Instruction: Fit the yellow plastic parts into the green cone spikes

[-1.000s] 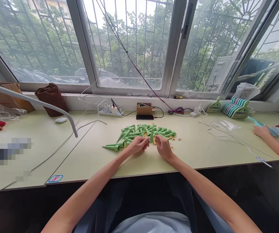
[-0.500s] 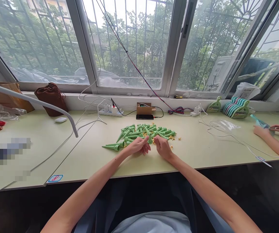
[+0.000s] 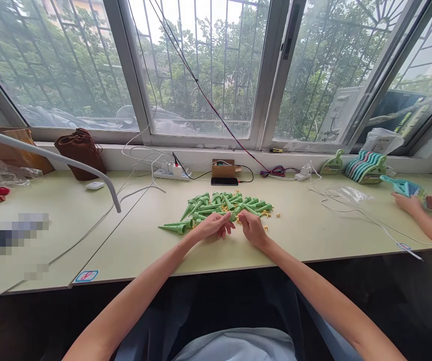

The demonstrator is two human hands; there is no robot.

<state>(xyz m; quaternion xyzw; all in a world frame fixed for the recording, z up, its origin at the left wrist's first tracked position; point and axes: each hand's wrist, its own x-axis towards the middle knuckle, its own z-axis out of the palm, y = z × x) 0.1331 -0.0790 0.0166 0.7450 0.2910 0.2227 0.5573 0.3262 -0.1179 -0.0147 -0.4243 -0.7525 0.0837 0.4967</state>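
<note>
My left hand (image 3: 216, 226) is closed in a pinch on a green plastic spike (image 3: 233, 217), a hollow cone with a wider collar. Just to its right is my right hand (image 3: 252, 228), fingers curled and thumb pressed in. Whatever that hand pinches is hidden or too small to make out. Behind both hands lies a heap of similar green spikes (image 3: 202, 201), with small yellow plastic pieces (image 3: 278, 215) scattered among them and along the heap's right side.
A phone (image 3: 224, 181) lies before a small cardboard box (image 3: 223, 168). White cables (image 3: 366, 218) cross the tabletop on both sides. At far right another person's hand (image 3: 407, 204) holds a turquoise handled item (image 3: 402, 187), near a row of green and pink ones (image 3: 366, 168).
The green spike in my left hand has tipped and shows shorter between my hands. My hands have barely moved. At right, the other person's turquoise item has turned and come further into view.
</note>
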